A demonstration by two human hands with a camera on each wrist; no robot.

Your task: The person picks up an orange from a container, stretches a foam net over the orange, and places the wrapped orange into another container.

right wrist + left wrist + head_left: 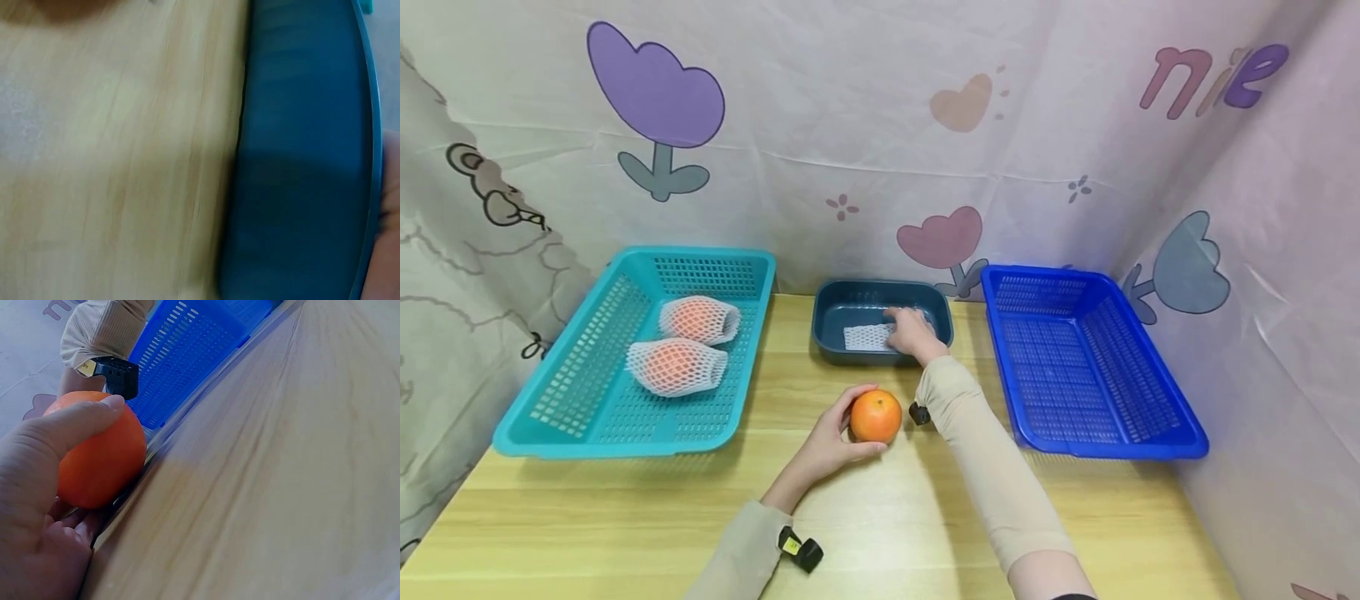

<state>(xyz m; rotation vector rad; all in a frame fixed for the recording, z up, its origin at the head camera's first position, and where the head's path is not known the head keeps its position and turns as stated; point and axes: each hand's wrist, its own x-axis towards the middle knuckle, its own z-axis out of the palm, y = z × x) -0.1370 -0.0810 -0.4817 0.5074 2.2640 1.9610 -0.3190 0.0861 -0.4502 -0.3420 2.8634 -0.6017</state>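
Note:
My left hand [829, 442] curves round an orange [877, 416] on the table, its thumb along the near side. In the left wrist view the thumb lies over the top of the orange [103, 459]. My right hand [916, 333] reaches into a small dark teal bin [827, 352], over a white foam net sleeve [867, 337]. Its fingertips are partly hidden, so whether they pinch the net cannot be made out. The right wrist view is blurred and shows the bin's outer wall [300, 156], with part of the right hand [386, 219] behind its rim.
At the left stands a turquoise basket [617, 450] holding two net-wrapped fruits [672, 367]. A blue basket [1112, 452] stands at the right. The printed cloth [820, 108] hangs close behind the bin and baskets. Each wrist carries a small black camera [808, 554].

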